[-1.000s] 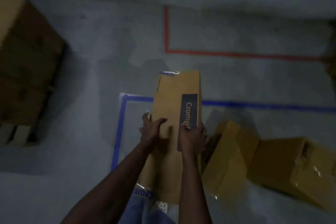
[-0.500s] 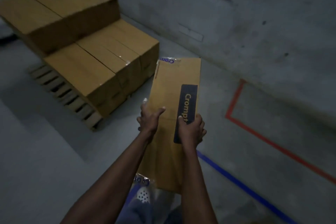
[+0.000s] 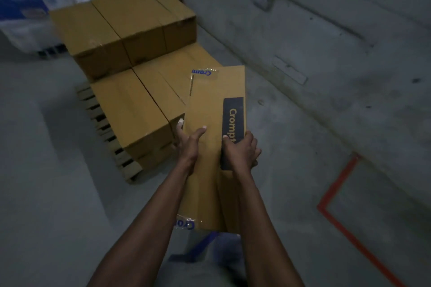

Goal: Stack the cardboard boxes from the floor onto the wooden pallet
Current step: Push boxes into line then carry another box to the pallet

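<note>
Closer now than half a second ago, the wooden pallet (image 3: pixel 102 123) and its stacked boxes (image 3: pixel 130 105) fill the upper left of the head view, where a second ago only the floor (image 3: pixel 46 193) and loose cartons showed. The carry is probably near its end, with the set-down to follow. The long cardboard box (image 3: pixel 210 105) is off the floor, held lengthwise away from the body, its far end overlapping the lower tier in view; I cannot tell if they touch. The left hand (image 3: pixel 190 144) grips its left edge with the thumb across the top. The right hand (image 3: pixel 240 150) clamps the right edge over the dark label (image 3: pixel 233 119), fingers curled round the side.
</note>
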Demonstrator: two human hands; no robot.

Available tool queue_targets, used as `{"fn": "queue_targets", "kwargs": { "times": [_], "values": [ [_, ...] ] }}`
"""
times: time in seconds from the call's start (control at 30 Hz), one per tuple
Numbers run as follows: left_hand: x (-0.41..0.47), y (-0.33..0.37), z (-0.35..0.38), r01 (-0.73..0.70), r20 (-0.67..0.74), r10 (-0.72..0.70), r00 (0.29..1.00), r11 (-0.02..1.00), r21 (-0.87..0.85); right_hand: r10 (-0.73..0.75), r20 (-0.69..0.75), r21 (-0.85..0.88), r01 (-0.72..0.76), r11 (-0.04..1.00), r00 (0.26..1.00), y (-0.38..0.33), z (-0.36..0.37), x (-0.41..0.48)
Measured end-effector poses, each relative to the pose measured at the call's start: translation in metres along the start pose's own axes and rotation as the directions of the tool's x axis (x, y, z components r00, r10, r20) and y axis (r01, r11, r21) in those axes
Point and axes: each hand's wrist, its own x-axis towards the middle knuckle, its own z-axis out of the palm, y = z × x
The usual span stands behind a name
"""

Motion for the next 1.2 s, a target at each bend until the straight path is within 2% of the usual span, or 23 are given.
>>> {"fn": "queue_targets", "kwargs": {
  "times": [0.1, 0.3, 0.6, 0.73, 0.83, 0.97, 1.07, 1.2],
  "values": [
    [0.031, 0.028, 0.034, -0.013, -0.025, 0.010, 1.000, 0.994, -0.105, -0.089, 0.008, -0.037, 0.090, 0.995, 0.996, -0.034, -0.013, 0.053],
    [0.091, 0.079, 0.080, -0.007, -0.096, -0.012, 0.995, 0.981, -0.196, -0.225, 0.022, -0.124, 0.226, 0.966, 0.974, -0.100, -0.016, 0.137],
    [0.241, 0.121, 0.124, 0.024, -0.140, -0.049, 0.989, 0.985, -0.172, -0.240, 0.083, -0.156, 0.250, 0.956, 0.967, -0.180, 0.043, 0.276],
    [0.322, 0.143, 0.143, 0.045, -0.107, -0.070, 0.992, 0.974, -0.221, -0.259, 0.093, -0.239, 0.274, 0.932, 0.961, -0.229, 0.067, 0.339],
    [0.369, 0.162, 0.156, 0.074, -0.080, -0.102, 0.992, 0.954, -0.291, -0.325, 0.072, -0.308, 0.331, 0.892, 0.943, -0.263, 0.085, 0.372],
    [0.425, 0.163, 0.157, 0.254, 0.024, -0.262, 0.965, 0.900, -0.353, -0.409, 0.094, -0.385, 0.412, 0.826, 0.908, -0.300, 0.109, 0.401],
    [0.490, 0.124, 0.155, 0.348, 0.094, -0.336, 0.937, 0.881, -0.321, -0.468, 0.145, -0.428, 0.481, 0.765, 0.872, -0.317, 0.140, 0.418],
    [0.544, 0.109, 0.150, 0.384, 0.114, -0.367, 0.923, 0.890, -0.244, -0.403, 0.229, -0.445, 0.464, 0.766, 0.886, -0.329, 0.184, 0.448]
  ]
}}
